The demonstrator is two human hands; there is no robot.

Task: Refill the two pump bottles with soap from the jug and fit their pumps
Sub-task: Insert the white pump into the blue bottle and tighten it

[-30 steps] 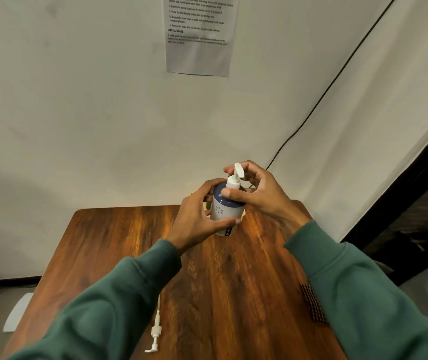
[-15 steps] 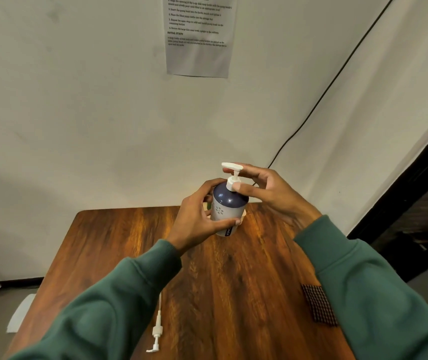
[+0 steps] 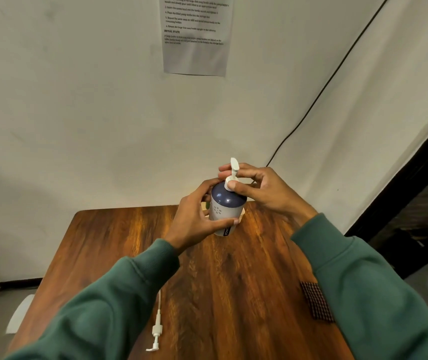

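Near your left sleeve a spare pump (image 3: 156,331) lies loose on the table (image 3: 246,294). Further back, your left hand (image 3: 194,222) wraps fingers and thumb round the grey, blue-shouldered pump bottle (image 3: 227,207), upright at the table's far end; its opaque wall hides the soap level. Your right hand (image 3: 264,190) pinches the collar of the fitted pump (image 3: 233,165) between thumb and fingertips, and the nozzle, which pointed left half a second ago, now points away from you.

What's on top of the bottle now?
A white pump, its collar pinched by the right hand; the left hand grips the bottle. How far it's screwed down is covered.
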